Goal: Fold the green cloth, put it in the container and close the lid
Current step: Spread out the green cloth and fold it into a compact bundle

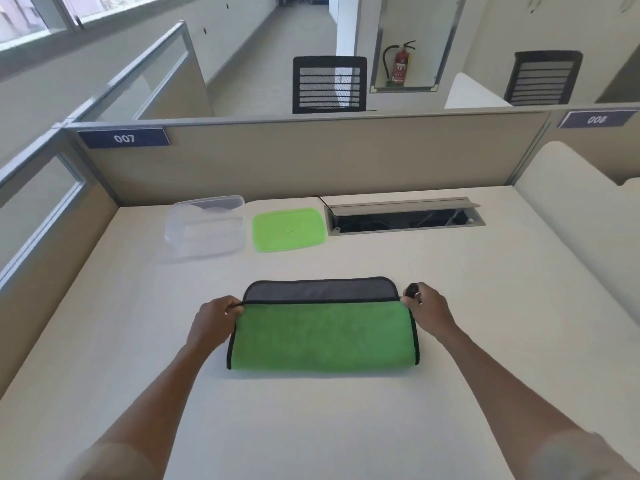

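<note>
The green cloth [322,336] lies on the white desk [138,341], folded over so its green side faces up and a strip of its grey underside shows along the far edge. My left hand [214,323] pinches the folded layer's left corner. My right hand [427,308] pinches its right corner. A clear plastic container [206,225] stands open at the back left of the desk. Its green lid [289,229] lies flat just to the right of it.
An open cable tray [405,216] is recessed in the desk at the back right. Beige cubicle partitions [311,157] close off the far and left sides. A low white divider [581,216] runs along the right edge.
</note>
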A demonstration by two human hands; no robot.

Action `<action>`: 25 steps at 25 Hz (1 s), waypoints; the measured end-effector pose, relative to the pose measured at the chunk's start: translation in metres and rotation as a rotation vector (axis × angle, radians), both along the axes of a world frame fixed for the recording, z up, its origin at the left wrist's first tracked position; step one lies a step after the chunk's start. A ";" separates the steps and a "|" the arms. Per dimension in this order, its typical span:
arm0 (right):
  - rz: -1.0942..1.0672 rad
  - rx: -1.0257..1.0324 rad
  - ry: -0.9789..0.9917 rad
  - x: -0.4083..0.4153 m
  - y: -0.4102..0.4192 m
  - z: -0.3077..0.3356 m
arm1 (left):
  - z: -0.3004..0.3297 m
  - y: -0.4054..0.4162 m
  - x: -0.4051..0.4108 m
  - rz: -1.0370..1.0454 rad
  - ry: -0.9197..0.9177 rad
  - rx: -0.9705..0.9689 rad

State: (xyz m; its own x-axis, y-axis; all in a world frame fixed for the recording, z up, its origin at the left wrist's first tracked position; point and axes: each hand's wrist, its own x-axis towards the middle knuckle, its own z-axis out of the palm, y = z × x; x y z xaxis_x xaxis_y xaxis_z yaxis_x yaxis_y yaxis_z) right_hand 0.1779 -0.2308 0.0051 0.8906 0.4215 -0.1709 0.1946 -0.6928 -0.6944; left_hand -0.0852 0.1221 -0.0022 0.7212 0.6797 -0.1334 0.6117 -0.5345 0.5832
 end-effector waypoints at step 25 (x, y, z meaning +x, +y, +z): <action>-0.205 -0.082 -0.041 0.062 0.051 -0.041 | -0.029 0.027 0.071 0.164 0.102 0.039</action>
